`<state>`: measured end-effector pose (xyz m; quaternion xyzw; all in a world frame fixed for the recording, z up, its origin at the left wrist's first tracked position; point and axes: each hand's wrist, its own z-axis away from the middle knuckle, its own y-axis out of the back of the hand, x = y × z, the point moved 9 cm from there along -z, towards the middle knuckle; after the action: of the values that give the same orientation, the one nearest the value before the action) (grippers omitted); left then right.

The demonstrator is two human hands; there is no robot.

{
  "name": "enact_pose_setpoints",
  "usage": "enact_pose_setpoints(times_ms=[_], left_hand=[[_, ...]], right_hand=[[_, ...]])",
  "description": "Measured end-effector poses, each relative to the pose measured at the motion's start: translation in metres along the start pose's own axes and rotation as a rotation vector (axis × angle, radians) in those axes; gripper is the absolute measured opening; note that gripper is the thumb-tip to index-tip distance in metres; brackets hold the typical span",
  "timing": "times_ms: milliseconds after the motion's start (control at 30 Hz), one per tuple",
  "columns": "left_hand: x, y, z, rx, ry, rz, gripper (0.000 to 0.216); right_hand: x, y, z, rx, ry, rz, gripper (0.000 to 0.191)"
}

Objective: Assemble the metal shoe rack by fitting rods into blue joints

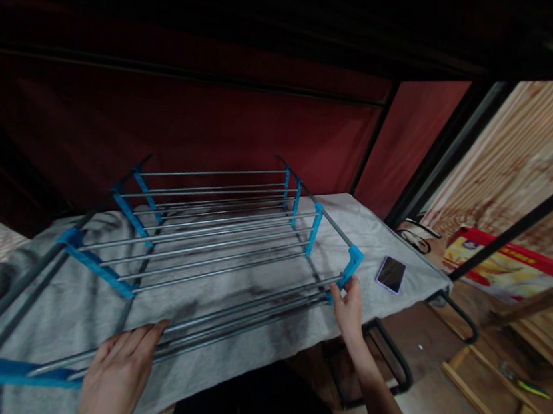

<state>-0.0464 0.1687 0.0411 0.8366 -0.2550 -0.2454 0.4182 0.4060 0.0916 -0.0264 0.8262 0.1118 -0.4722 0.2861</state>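
Observation:
A rack of grey metal rods and blue plastic brackets lies across a table covered with a grey cloth. Its nearest rods run between a large blue bracket at the lower left and a blue corner bracket at the right. My left hand is closed over these rods, towards their left end. At the right end, my right hand grips the rods beside the corner bracket, thumb on top. Its other fingers are partly hidden behind the bracket.
A phone lies on the cloth to the right of the rack. Dark red panels stand behind the table. Right of it are a colourful box, black bent tubes and wooden frames on the floor.

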Motion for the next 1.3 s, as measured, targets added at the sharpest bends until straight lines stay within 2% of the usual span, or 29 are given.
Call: enact_pose_setpoints(times_ms=[167, 433, 767, 1067, 1200, 1300], left_hand=[[-0.001, -0.002, 0.002, 0.01, -0.019, -0.005, 0.039], [-0.004, -0.002, 0.004, 0.014, 0.005, -0.006, 0.038], [-0.003, -0.004, 0.004, -0.034, 0.016, -0.008, 0.042], [-0.005, -0.006, 0.004, 0.002, 0.029, 0.05, 0.04], [-0.008, 0.01, 0.011, 0.076, 0.191, 0.072, 0.037], [-0.02, 0.025, 0.041, 0.168, 0.427, 0.075, 0.029]], right_hand=[[-0.004, 0.001, 0.0, 0.016, -0.004, 0.106, 0.042], [-0.005, 0.0, 0.002, 0.02, 0.0, 0.124, 0.034], [-0.008, 0.001, 0.002, 0.016, 0.007, 0.162, 0.034], [-0.005, 0.0, 0.002, -0.012, -0.015, 0.147, 0.041], [-0.002, 0.0, 0.002, -0.032, -0.042, 0.146, 0.046], [-0.002, 0.005, 0.002, -0.024, -0.023, 0.181, 0.052]])
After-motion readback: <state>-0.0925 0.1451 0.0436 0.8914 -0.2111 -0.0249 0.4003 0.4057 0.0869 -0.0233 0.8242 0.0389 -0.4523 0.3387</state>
